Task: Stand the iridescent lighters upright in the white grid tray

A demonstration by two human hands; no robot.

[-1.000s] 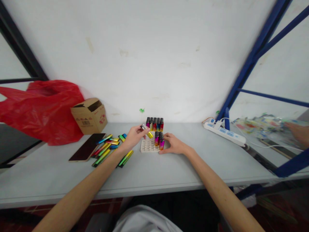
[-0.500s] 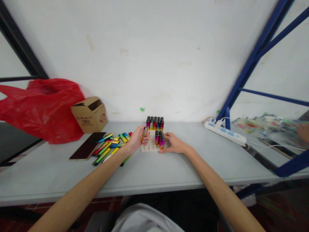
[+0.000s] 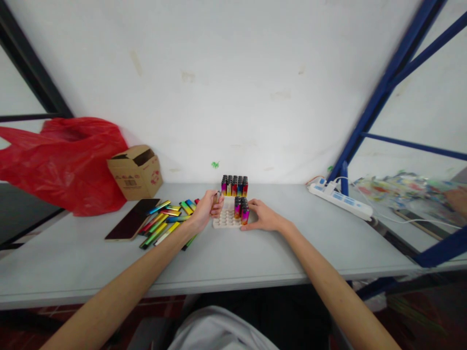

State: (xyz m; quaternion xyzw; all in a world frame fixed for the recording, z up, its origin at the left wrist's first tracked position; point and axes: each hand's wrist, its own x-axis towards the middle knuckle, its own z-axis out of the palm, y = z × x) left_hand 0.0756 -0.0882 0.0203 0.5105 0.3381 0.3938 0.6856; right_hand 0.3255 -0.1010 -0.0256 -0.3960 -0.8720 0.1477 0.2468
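My left hand (image 3: 208,210) is closed around a lighter (image 3: 216,197), mostly hidden by the fingers, beside the left edge of a white tray with holes (image 3: 226,223). My right hand (image 3: 266,216) grips the tray's right side, thumb at the near corner and fingers farther back. Several pink-and-orange lighters (image 3: 242,210) with black tops stand upright in the tray's right part. Behind them stands a block of several more lighters (image 3: 234,185) in mixed colours. On the left, a loose pile of shiny coloured lighters (image 3: 164,223) lies flat.
A dark phone (image 3: 133,219) lies left of the pile, with an open cardboard box (image 3: 136,172) and a red plastic bag (image 3: 69,165) behind. At right are a white power strip (image 3: 341,199) and a blue metal frame (image 3: 379,102). Another person's blurred hand (image 3: 458,200) shows at far right.
My left fingers have curled farther around the lighter, tilting it and covering more of it. My right hand and the tray stay put.
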